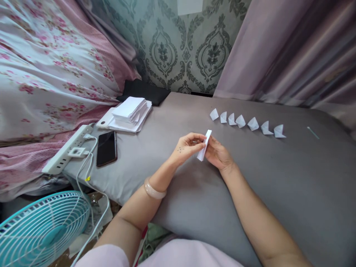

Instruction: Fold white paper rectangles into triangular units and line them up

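Between my two hands, just above the grey cloth surface (191, 200), a narrow folded strip of white paper (204, 146) is held tilted. My left hand (189, 146) pinches its left side, thumb in front and fingers behind. From the right, my right hand (218, 152) grips the same paper; some of its fingertips are hidden behind it. Beyond my hands, several small folded white paper shapes (253, 124) stand in a row running to the right. A stack of white paper sheets (130, 111) lies at the far left.
A black phone (107, 148) lies on the left, beside a white power strip (66, 150) with plugged-in cables. Below the left edge is a blue fan (52, 230). A thin stick (313, 132) lies far right. Curtains (267, 48) and a patterned wall (183, 44) border the back.
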### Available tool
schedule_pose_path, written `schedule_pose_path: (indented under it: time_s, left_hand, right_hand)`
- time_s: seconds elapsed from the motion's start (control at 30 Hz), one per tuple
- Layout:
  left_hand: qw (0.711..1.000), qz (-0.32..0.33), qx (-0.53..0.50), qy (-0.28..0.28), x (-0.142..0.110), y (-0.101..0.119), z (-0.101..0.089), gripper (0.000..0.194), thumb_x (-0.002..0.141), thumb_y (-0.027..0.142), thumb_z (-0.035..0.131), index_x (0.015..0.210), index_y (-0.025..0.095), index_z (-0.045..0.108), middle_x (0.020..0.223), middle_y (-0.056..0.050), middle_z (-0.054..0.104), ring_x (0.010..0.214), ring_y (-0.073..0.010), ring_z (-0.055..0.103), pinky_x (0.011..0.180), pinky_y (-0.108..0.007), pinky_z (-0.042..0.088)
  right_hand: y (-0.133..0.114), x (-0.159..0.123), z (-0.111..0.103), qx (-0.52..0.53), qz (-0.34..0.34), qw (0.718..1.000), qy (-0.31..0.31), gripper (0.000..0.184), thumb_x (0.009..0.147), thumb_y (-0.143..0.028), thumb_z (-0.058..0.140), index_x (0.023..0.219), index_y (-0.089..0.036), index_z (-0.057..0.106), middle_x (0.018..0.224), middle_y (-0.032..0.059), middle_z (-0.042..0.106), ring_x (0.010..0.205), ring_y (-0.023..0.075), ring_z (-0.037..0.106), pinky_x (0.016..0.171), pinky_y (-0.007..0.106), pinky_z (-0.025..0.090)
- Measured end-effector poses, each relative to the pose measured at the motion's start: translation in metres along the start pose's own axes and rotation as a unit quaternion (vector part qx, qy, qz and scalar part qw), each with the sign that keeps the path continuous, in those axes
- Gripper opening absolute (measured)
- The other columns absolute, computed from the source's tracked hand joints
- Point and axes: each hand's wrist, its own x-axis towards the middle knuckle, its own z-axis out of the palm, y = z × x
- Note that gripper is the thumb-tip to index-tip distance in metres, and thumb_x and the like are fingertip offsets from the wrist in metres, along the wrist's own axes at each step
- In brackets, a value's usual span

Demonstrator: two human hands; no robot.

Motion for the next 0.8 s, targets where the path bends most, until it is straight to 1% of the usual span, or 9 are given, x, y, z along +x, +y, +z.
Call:
schedule_pose_path:
  time_s: [0.17, 0.33, 0.4, 0.5, 0.63, 0.7, 0.8]
  left_hand:
    - [1.000, 0.001, 0.006, 0.006, 0.000, -0.002, 0.000, 0.028, 0.067, 0.025, 0.078, 0.091, 0.014, 0.067, 0.085, -0.004, 0.062, 0.079, -0.0122, 0.056, 0.074, -0.027, 0.047]
    - [0.998, 0.010, 0.049, 0.035, 0.001, -0.005, 0.001, 0.026, 0.068, 0.023, 0.074, 0.090, 0.014, 0.064, 0.082, -0.003, 0.060, 0.073, -0.0109, 0.055, 0.069, -0.025, 0.047]
    - [0.995, 0.025, 0.083, 0.051, 0.001, -0.006, 0.001, 0.024, 0.068, 0.021, 0.072, 0.090, 0.014, 0.063, 0.083, -0.003, 0.061, 0.073, -0.0110, 0.055, 0.070, -0.025, 0.048]
    - [0.985, 0.062, 0.142, 0.071, 0.001, -0.008, 0.000, 0.022, 0.070, 0.018, 0.069, 0.090, 0.015, 0.062, 0.088, -0.004, 0.062, 0.077, -0.0121, 0.057, 0.076, -0.027, 0.049]
    - [0.971, 0.118, 0.192, 0.086, 0.003, -0.010, -0.005, 0.026, 0.073, 0.013, 0.065, 0.097, 0.017, 0.060, 0.092, -0.004, 0.063, 0.085, -0.0142, 0.060, 0.081, -0.028, 0.049]
    - [0.969, 0.126, 0.194, 0.084, 0.004, -0.012, -0.007, 0.025, 0.074, 0.011, 0.062, 0.098, 0.019, 0.059, 0.091, -0.004, 0.062, 0.087, -0.0143, 0.060, 0.080, -0.027, 0.048]
    - [0.973, 0.113, 0.189, 0.072, 0.005, -0.013, -0.010, 0.017, 0.077, 0.010, 0.059, 0.092, 0.018, 0.060, 0.089, -0.003, 0.061, 0.085, -0.0134, 0.059, 0.077, -0.025, 0.048]
  right_hand:
    - [0.000, -0.001, 0.003, -0.034, -0.018, 0.999, 0.008, 0.018, 0.072, -0.041, 0.076, 0.082, -0.028, 0.068, 0.084, -0.0030, 0.068, 0.088, 0.0165, 0.064, 0.082, 0.032, 0.052]
    - [0.000, -0.001, 0.010, -0.048, -0.025, 0.998, 0.019, 0.023, 0.070, -0.045, 0.078, 0.080, -0.027, 0.067, 0.081, -0.0024, 0.067, 0.084, 0.0171, 0.064, 0.079, 0.031, 0.052]
    - [0.001, 0.000, 0.012, -0.044, -0.027, 0.998, 0.029, 0.023, 0.070, -0.044, 0.078, 0.081, -0.027, 0.067, 0.080, -0.0029, 0.068, 0.082, 0.0158, 0.063, 0.077, 0.030, 0.051]
    - [0.002, 0.001, 0.013, -0.041, -0.034, 0.998, 0.040, 0.023, 0.070, -0.043, 0.078, 0.083, -0.026, 0.068, 0.082, -0.0034, 0.068, 0.077, 0.0133, 0.062, 0.073, 0.027, 0.050]
    - [0.004, 0.002, 0.014, -0.048, -0.050, 0.996, 0.054, 0.027, 0.067, -0.039, 0.081, 0.088, -0.027, 0.068, 0.085, -0.0042, 0.069, 0.076, 0.0114, 0.061, 0.072, 0.026, 0.048]
    - [0.004, 0.002, 0.015, -0.061, -0.059, 0.994, 0.063, 0.028, 0.067, -0.038, 0.081, 0.088, -0.027, 0.068, 0.086, -0.0035, 0.070, 0.078, 0.0122, 0.061, 0.073, 0.027, 0.048]
    - [0.004, 0.002, 0.017, -0.084, -0.074, 0.990, 0.081, 0.027, 0.066, -0.039, 0.081, 0.085, -0.025, 0.068, 0.084, -0.0026, 0.069, 0.075, 0.0129, 0.060, 0.072, 0.028, 0.048]
